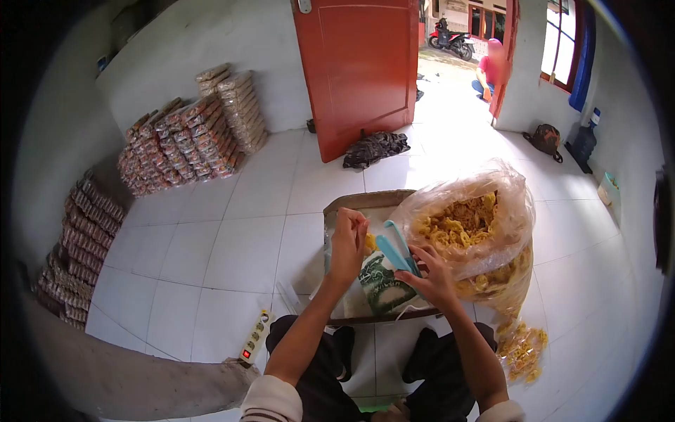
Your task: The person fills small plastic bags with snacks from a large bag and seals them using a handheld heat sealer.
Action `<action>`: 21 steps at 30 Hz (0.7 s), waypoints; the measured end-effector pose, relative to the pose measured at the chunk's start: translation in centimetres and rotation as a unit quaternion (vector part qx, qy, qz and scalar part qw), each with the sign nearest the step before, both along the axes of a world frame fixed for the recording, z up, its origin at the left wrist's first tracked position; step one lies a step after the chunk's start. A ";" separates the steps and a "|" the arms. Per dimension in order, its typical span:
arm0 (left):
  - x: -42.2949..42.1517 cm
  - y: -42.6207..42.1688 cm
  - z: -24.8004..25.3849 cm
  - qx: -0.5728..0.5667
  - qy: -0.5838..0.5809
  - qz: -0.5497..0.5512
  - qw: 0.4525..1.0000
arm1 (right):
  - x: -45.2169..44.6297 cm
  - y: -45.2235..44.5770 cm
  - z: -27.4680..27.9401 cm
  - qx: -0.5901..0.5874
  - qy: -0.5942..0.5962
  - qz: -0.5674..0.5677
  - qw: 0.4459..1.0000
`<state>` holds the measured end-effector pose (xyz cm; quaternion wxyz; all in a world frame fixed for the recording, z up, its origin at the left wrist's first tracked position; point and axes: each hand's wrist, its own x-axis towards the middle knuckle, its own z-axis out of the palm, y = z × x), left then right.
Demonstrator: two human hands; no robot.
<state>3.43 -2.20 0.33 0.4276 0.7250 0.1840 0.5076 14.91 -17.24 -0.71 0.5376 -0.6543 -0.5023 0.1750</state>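
My right hand [430,276] is closed around a light-blue plastic tool [395,253] with two long arms, which looks like tongs. Its arms stand apart and point up and left. My left hand [346,241] is raised to the left of it, fingers pinched together. A small yellow piece [370,243] shows beside its fingertips; whether the fingers hold it or a clear wrapper I cannot make out. Below both hands lies a green-and-white printed packet [385,285] on a shallow tray [339,204]. At the right, a large clear bag [492,176] stands open, filled with yellow crisps [460,224].
Stacked packets [183,144] line the left wall, with more stacks [81,246] nearer. A power strip [255,336] lies left of my legs. Packed yellow crisps [524,352] lie at right. Black plastic [376,149] lies beside the red door [358,70]. Outside, a person [490,70] crouches.
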 end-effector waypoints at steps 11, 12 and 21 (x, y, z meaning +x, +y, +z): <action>-0.5 -0.6 0.7 0.093 0.025 0.023 0.995 | -0.3 0.3 0.9 0.000 0.030 0.001 1.000; -0.5 -0.7 0.9 0.094 0.029 0.023 0.995 | -0.4 0.3 1.1 -0.009 0.033 0.001 0.999; -1.6 0.3 1.7 -0.001 0.025 -0.161 0.987 | -1.3 0.3 1.1 0.029 -0.065 -0.057 0.996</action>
